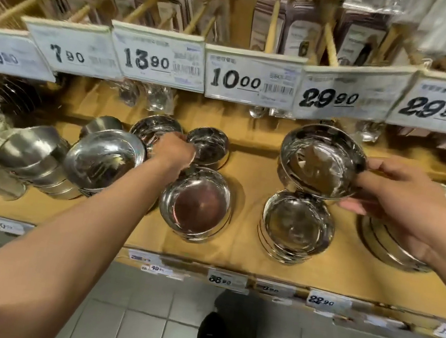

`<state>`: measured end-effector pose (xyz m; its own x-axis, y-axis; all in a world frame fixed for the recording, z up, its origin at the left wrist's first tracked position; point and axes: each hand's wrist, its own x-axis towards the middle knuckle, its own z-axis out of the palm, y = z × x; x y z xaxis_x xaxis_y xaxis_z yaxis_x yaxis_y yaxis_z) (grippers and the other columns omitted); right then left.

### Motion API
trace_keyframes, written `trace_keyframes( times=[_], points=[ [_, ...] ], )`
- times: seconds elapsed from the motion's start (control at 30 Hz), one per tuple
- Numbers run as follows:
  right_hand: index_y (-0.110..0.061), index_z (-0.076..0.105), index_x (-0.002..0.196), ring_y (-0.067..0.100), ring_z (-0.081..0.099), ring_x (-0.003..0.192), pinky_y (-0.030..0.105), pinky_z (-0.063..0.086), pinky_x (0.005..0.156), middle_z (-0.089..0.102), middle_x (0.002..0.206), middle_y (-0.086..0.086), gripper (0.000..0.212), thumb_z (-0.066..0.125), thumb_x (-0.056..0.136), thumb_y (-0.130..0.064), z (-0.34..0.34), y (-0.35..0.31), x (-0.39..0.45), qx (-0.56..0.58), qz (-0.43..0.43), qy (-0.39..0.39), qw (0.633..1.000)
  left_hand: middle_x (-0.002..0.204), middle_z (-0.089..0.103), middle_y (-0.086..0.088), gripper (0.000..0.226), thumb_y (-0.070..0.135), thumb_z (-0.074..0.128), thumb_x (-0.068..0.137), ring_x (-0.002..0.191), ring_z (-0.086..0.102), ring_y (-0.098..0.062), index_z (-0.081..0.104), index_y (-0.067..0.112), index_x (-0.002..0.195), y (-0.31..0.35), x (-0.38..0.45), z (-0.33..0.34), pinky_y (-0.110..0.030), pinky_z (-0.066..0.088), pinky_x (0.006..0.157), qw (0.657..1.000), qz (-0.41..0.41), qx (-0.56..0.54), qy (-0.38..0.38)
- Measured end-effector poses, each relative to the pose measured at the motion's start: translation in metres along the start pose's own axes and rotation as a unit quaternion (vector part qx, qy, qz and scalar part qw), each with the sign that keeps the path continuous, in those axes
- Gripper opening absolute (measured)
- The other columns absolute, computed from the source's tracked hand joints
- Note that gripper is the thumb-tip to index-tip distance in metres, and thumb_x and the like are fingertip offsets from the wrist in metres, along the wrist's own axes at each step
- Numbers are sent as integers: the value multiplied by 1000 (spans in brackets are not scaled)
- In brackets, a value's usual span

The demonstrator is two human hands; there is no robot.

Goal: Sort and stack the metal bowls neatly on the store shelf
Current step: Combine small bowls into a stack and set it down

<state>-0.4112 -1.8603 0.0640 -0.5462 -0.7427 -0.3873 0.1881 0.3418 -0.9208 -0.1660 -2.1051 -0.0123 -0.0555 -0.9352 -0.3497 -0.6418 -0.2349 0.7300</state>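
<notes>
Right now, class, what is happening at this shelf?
A person is sorting steel bowls on a store shelf. The right hand holds a tilted bowl above a stack of similar bowls. The left hand reaches to a small bowl further back; its grip is unclear.

Shelf (pixel 255 173) carrying a front bowl (pixel 195 203) left of a bowl stack (pixel 296 230), small bowl (pixel 208 145) behind, price tags (pixel 251 78) above

Bright, even store light from above, glare spots on the metal bowls (pixel 195 203), soft shadows on the shelf (pixel 250 172), motion blur on the price tags (pixel 157 58) and hanging packets, wide-angle bending at the edges.
</notes>
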Motion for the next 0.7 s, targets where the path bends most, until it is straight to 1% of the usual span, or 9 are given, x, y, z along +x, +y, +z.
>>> trace_keyframes(
  times=[0.1, 0.2, 0.33, 0.4, 0.47, 0.5, 0.57, 0.63, 0.7],
  points=[
    [-11, 76, 102, 24, 79, 82, 28, 64, 65, 80, 95, 11, 20, 66, 90, 2, 10, 4, 9, 7, -6, 17, 1000, 105, 72, -10, 32, 23, 74, 92, 90, 68, -25, 68, 8, 120, 0, 22, 6, -39, 57, 91, 1000, -14, 21, 2],
    [-16, 78, 88, 18, 78, 79, 24, 62, 58, 81, 90, 6, 25, 67, 89, 6, 20, 10, 17, 4, -18, 35, 999, 114, 70, -17, 41, 20, 71, 94, 87, 61, -23, 61, -1, 128, -5, 37, 12, -41, 55, 93, 999, -12, 31, -15],
    [-25, 81, 75, 16, 78, 77, 21, 59, 53, 81, 86, 2, 36, 68, 89, 6, 28, 16, 28, 12, -24, 35, 999, 118, 70, -16, 47, 20, 79, 87, 105, 68, -28, 62, -2, 125, -11, 48, 16, -38, 57, 97, 999, -35, 38, -5],
    [-23, 81, 75, 16, 78, 77, 20, 59, 53, 80, 87, 3, 34, 67, 89, 6, 30, 19, 31, 18, -30, 30, 999, 118, 70, -16, 41, 13, 75, 90, 103, 69, -28, 61, -4, 125, -12, 52, 19, -36, 60, 88, 998, -26, 63, -5],
    [-20, 80, 79, 16, 78, 79, 20, 60, 55, 80, 89, 5, 32, 66, 90, 6, 32, 21, 33, 25, -36, 17, 999, 119, 68, -17, 37, 7, 66, 95, 95, 66, -25, 60, -6, 129, -11, 51, 21, -26, 57, 71, 993, -8, 115, -12],
    [-21, 81, 79, 16, 78, 79, 20, 60, 56, 80, 89, 5, 33, 65, 91, 6, 32, 22, 32, 29, -38, 11, 999, 120, 68, -19, 36, 5, 64, 94, 96, 66, -28, 61, -7, 128, -12, 52, 22, -25, 55, 70, 990, -1, 138, -21],
    [-27, 82, 78, 14, 78, 78, 19, 59, 56, 80, 86, 3, 39, 64, 91, 6, 30, 22, 32, 33, -45, 2, 998, 124, 67, -22, 35, 7, 66, 94, 110, 67, -35, 63, -6, 127, -10, 54, 27, -31, 54, 82, 988, 4, 148, -37],
    [-28, 81, 81, 14, 78, 80, 20, 60, 58, 79, 84, 2, 39, 63, 92, 5, 27, 23, 31, 32, -52, 0, 998, 113, 67, -14, 35, 23, 63, 101, 107, 68, -27, 62, 0, 127, -2, 48, 30, -29, 56, 86, 986, -28, 156, -44],
    [-22, 79, 88, 16, 78, 81, 22, 61, 60, 79, 84, 3, 31, 64, 93, 4, 22, 24, 31, 34, -54, 14, 998, 90, 59, -4, 38, 41, 58, 102, 86, 61, -19, 64, 4, 106, 7, 47, 36, -27, 50, 78, 988, -43, 145, -42]
  ],
)
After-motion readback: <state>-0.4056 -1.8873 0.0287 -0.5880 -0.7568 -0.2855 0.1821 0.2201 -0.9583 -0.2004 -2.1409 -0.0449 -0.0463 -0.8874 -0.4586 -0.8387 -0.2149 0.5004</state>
